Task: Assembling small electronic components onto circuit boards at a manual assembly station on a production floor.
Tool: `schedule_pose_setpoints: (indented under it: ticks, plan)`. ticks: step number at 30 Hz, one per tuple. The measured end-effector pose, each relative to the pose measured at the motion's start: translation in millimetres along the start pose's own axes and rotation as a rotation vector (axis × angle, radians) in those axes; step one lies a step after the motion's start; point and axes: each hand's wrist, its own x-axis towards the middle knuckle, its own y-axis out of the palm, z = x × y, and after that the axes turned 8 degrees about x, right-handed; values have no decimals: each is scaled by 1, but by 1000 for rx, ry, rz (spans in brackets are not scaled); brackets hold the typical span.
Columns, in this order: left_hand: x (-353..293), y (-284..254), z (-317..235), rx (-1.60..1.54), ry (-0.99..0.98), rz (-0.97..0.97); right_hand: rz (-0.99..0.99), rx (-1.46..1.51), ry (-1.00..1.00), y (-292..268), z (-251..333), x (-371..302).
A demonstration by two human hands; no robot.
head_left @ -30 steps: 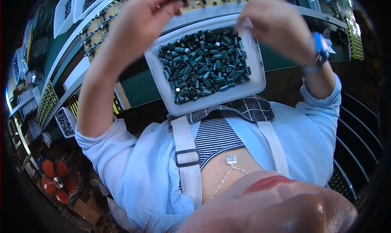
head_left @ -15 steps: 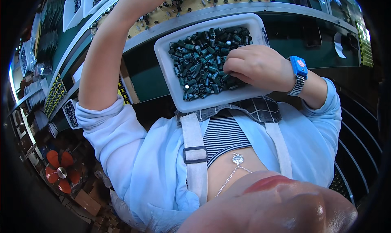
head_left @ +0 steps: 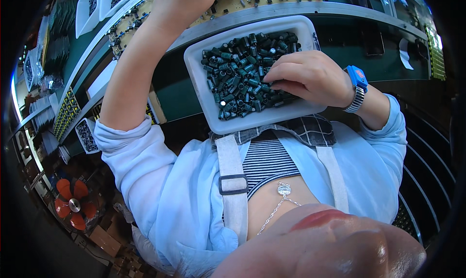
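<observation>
A white plastic tray (head_left: 198,91), tilted in the view, sits in front of my chest, piled with dark green cylindrical capacitors (head_left: 238,79). My right hand (head_left: 310,76), with a blue watch (head_left: 357,78) on its wrist, reaches over the tray's right side. Its thumb and fingers are bent close together at the pile; whether a capacitor is between them is hidden. My left hand (head_left: 187,1) is up at the top edge, over a tan circuit board (head_left: 262,0) set with small components. Its fingertips are mostly cut off by the picture's edge.
A metal rail (head_left: 272,12) runs between the board and the tray. White bins (head_left: 89,16) of small dark parts stand at the far left. A phone (head_left: 373,42) lies at the right. An orange-bladed fan (head_left: 75,205) is low on the left.
My left hand and forearm have shifted to the right along the board. My right hand has changed its finger pose slightly over the capacitors, with the watch turned a little. The tray stays put.
</observation>
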Motion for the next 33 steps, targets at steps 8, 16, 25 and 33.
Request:
schedule_pose_setpoints:
  ticks: [8, 16, 25, 33]
  plan:
    - [-15, -4, -14, 106, 230, -93, -416, -264, 38, -63, -45, -11]
    - [-89, 4, -82, -31, 480, 417, -699, -212, 247, -123, -93, 32]
    - [-95, 7, -83, 42, 534, 474, -583, -370, 313, -130, -93, 33]
    - [-89, -3, -81, -263, 384, 366, -503, -593, 201, -124, -78, 37]
